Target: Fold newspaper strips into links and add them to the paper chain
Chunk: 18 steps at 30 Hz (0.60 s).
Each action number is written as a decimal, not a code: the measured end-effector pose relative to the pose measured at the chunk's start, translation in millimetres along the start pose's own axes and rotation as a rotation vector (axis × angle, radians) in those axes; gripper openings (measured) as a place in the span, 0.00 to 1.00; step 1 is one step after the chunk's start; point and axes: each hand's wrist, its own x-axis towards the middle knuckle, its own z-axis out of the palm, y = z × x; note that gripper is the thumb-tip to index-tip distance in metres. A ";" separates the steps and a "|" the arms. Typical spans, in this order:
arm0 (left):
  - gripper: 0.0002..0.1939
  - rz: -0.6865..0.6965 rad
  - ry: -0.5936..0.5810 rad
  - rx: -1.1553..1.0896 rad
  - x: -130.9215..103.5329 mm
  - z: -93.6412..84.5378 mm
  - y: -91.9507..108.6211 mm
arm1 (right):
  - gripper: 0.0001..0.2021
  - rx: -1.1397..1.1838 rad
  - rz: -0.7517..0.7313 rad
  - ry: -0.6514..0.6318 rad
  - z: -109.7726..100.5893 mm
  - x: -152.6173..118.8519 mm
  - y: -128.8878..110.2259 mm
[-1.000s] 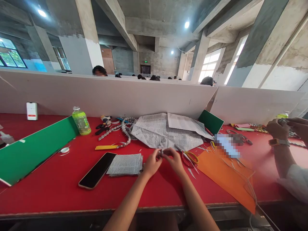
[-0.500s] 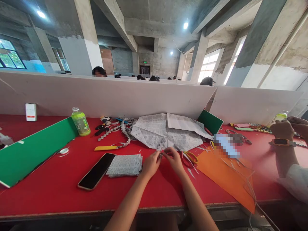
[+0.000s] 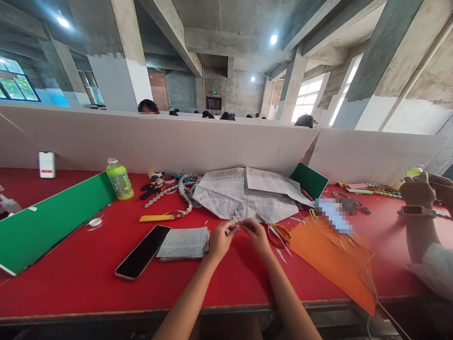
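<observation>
My left hand [image 3: 221,238] and my right hand [image 3: 255,234] meet over the red table, fingertips close together. Both are closed in a pinch on a small strip of printed paper [image 3: 232,229], largely covered by the fingers. Just beyond them, small folded paper pieces [image 3: 237,213] lie at the edge of a spread newspaper sheet [image 3: 226,189]. A stack of cut newspaper pieces [image 3: 184,243] is beside my left hand. Scissors with red and yellow handles [image 3: 281,233] rest to the right of my right hand.
A black phone [image 3: 143,252], a yellow cutter [image 3: 155,218], folded paper chains [image 3: 184,191] and a green bottle [image 3: 119,179] are on the left. Green dividers [image 3: 56,219] and an orange sheet [image 3: 332,264] flank the space. At far right is another person's hand [image 3: 417,193].
My fingertips have shifted slightly, and more of the pale paper strip shows between them. The things on the table lie as before.
</observation>
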 end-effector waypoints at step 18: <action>0.05 -0.006 0.013 -0.074 0.4 -0.7 0.2 | 0.07 -0.031 -0.008 -0.045 -0.8 0.1 -2.0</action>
